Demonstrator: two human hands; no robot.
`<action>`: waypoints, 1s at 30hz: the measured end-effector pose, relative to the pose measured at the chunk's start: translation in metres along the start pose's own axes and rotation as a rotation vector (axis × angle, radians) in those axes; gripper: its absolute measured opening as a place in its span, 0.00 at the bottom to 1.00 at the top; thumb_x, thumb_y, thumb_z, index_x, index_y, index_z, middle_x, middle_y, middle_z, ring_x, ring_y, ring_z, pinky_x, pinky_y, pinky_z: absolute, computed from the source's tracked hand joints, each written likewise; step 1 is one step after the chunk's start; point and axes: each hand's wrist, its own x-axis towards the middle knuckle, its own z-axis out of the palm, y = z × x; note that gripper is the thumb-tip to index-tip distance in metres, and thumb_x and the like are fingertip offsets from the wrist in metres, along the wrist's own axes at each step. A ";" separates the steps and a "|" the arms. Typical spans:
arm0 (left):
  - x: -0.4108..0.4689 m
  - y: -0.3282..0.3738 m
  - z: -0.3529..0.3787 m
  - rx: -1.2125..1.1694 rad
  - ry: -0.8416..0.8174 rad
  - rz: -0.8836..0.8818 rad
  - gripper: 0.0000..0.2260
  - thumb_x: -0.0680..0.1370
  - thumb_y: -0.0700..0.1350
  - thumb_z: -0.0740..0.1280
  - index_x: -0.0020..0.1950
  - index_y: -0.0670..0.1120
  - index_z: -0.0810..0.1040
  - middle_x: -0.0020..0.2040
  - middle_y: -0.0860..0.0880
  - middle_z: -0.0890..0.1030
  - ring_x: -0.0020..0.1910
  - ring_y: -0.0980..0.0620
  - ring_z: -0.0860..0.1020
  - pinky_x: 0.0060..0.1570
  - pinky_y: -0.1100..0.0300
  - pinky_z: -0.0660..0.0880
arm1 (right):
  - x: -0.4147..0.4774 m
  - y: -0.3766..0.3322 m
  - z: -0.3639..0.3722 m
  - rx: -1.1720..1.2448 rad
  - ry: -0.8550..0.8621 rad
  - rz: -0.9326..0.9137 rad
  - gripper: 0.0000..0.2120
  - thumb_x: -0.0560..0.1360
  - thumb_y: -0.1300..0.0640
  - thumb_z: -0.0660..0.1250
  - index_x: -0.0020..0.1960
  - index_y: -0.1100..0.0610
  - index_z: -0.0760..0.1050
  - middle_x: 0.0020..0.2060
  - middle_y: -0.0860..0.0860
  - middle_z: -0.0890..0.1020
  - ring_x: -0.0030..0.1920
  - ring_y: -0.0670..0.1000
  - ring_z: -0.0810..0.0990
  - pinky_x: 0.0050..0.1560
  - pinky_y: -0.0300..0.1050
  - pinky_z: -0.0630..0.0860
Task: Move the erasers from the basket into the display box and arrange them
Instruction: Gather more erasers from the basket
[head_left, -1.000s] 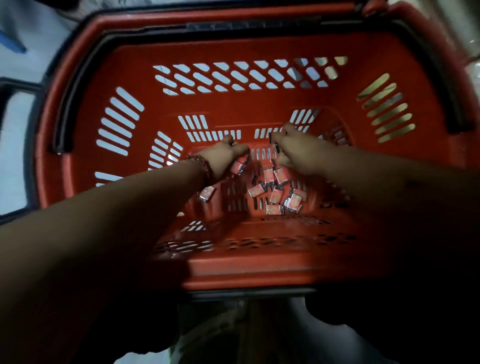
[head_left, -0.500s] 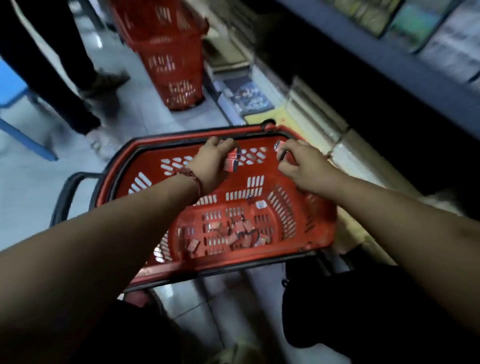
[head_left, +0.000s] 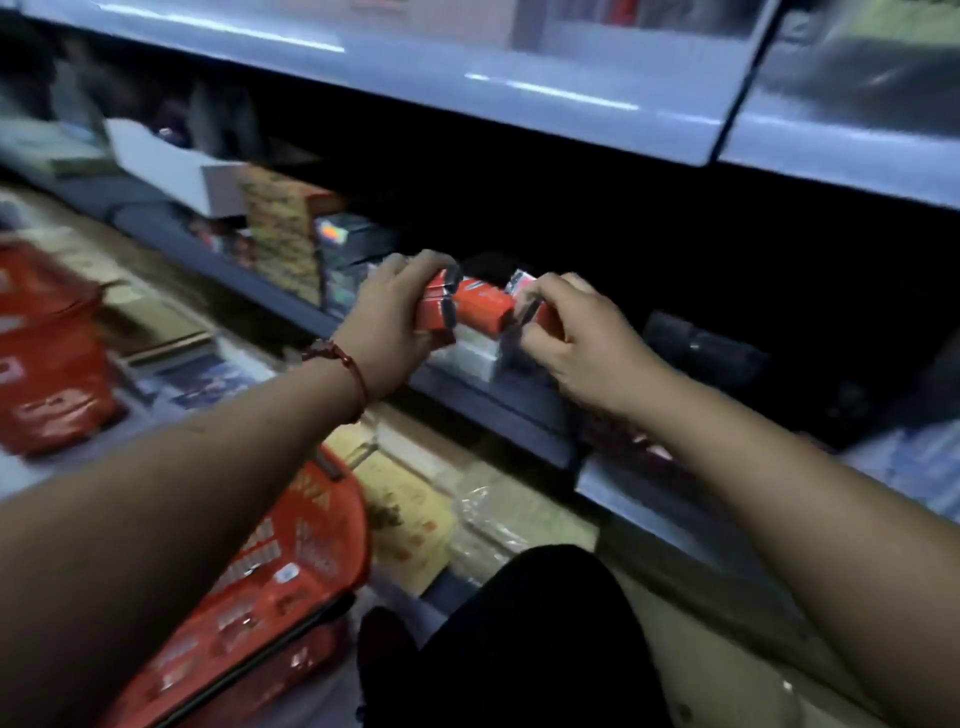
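- Left hand (head_left: 395, 317) up at the shelf (head_left: 483, 400), fingers clamped round a small stack of red erasers (head_left: 435, 306), a red cord bracelet (head_left: 347, 364) at the wrist.
- Right hand (head_left: 571, 343) just beside it, fingers pinched on more wrapped erasers (head_left: 524, 304), clear film catching the light.
- Between the two hands, a red display box (head_left: 480, 306) on the shelf, both handfuls touching its ends.
- Blurred picture, so no count of erasers and no telling whether any lie inside the box.
- Red basket (head_left: 270, 597) low at the left, on the floor under the left forearm, well apart from the box.
- Second red basket (head_left: 47, 353) at the far left edge.
- Packaged goods (head_left: 283, 234) stacked along the shelf left of the hands.
- Dark trouser knee (head_left: 519, 639) at the bottom, beside the basket.
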 end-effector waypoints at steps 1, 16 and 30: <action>0.011 0.020 0.010 -0.034 -0.007 0.035 0.28 0.67 0.43 0.80 0.65 0.44 0.77 0.55 0.41 0.79 0.55 0.42 0.76 0.50 0.65 0.63 | -0.008 0.008 -0.020 -0.034 0.029 0.025 0.06 0.73 0.61 0.66 0.51 0.56 0.76 0.45 0.54 0.75 0.44 0.50 0.74 0.44 0.38 0.63; 0.039 0.168 0.143 -0.039 -0.391 0.061 0.21 0.75 0.46 0.68 0.68 0.46 0.74 0.59 0.37 0.79 0.58 0.35 0.78 0.56 0.47 0.77 | -0.089 0.105 -0.062 -0.204 -0.068 0.482 0.03 0.77 0.60 0.65 0.50 0.59 0.75 0.46 0.58 0.81 0.47 0.58 0.80 0.42 0.41 0.66; 0.020 0.141 0.138 -0.056 -0.477 0.188 0.41 0.64 0.73 0.64 0.74 0.56 0.67 0.62 0.48 0.75 0.63 0.47 0.68 0.64 0.55 0.68 | -0.104 0.106 -0.068 -0.131 -0.034 0.510 0.25 0.71 0.56 0.75 0.67 0.51 0.74 0.56 0.49 0.81 0.52 0.48 0.78 0.50 0.38 0.69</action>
